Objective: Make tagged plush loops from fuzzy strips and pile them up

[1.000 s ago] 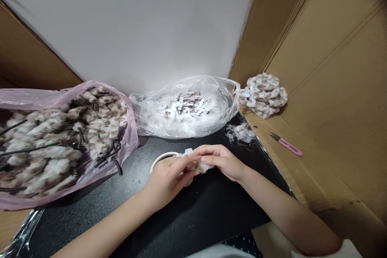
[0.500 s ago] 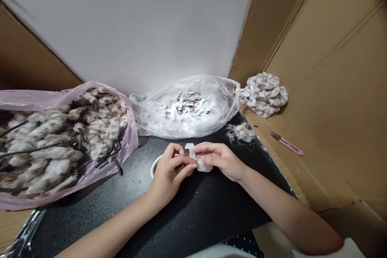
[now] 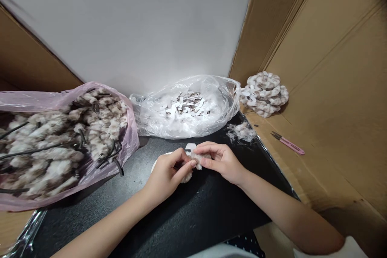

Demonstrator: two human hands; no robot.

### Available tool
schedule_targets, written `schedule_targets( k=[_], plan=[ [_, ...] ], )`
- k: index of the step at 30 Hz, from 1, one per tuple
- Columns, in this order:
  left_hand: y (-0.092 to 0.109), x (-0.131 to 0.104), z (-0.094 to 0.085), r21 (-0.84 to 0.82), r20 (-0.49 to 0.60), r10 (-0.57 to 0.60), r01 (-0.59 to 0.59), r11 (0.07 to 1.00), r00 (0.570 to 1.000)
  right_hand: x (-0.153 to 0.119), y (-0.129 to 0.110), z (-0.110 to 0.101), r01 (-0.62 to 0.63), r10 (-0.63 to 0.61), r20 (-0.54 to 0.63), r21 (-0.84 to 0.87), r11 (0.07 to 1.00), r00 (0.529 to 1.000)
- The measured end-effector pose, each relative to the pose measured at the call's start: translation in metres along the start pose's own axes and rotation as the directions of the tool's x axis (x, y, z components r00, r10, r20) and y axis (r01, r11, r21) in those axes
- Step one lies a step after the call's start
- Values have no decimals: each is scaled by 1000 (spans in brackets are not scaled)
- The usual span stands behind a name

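Between my two hands, above the black table, is a small fluffy piece [image 3: 198,162] of pale fur with a white tag [image 3: 190,146] standing up at its far side. My left hand [image 3: 173,169] pinches the left part of the fluffy piece with thumb and index finger, and some fur shows below its fingers. The right part is held between the thumb and fingers of my right hand [image 3: 220,160]. A roll of tape [image 3: 153,165] lies mostly hidden behind my left hand.
A pink bag [image 3: 134,129] of fluffy pieces and dark cords fills the left. Behind my hands is a clear bag [image 3: 169,129] of white tags. At right are a fluffy bundle [image 3: 266,93], loose fluff [image 3: 242,132] and pink snips [image 3: 292,145] on cardboard.
The white tag now sits lower against the fluffy piece, with a dark bit beside it. My left fingers have curled in more, and more fur shows between my hands.
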State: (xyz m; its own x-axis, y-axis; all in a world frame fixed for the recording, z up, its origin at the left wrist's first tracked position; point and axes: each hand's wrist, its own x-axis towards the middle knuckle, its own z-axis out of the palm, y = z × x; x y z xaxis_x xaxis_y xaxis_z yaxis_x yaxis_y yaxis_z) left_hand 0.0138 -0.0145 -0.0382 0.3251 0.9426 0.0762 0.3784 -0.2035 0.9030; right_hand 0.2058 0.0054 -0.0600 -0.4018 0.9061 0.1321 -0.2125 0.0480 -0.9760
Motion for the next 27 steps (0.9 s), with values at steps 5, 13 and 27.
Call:
schedule_targets(
  k=[5, 13, 27],
  plan=[
    [-3, 3, -2, -203, 154, -158, 187, 961, 975, -2, 1, 3, 51, -48, 22, -106, 993, 999],
    [0, 10, -15, 81, 422, -217, 202, 976, 880, -6, -2, 6, 147, -127, 91, -269, 952, 988],
    [4, 8, -14, -433, 666, -214, 603, 670, 715, -5, -11, 2, 403, -355, 199, -326, 855, 914]
  ],
)
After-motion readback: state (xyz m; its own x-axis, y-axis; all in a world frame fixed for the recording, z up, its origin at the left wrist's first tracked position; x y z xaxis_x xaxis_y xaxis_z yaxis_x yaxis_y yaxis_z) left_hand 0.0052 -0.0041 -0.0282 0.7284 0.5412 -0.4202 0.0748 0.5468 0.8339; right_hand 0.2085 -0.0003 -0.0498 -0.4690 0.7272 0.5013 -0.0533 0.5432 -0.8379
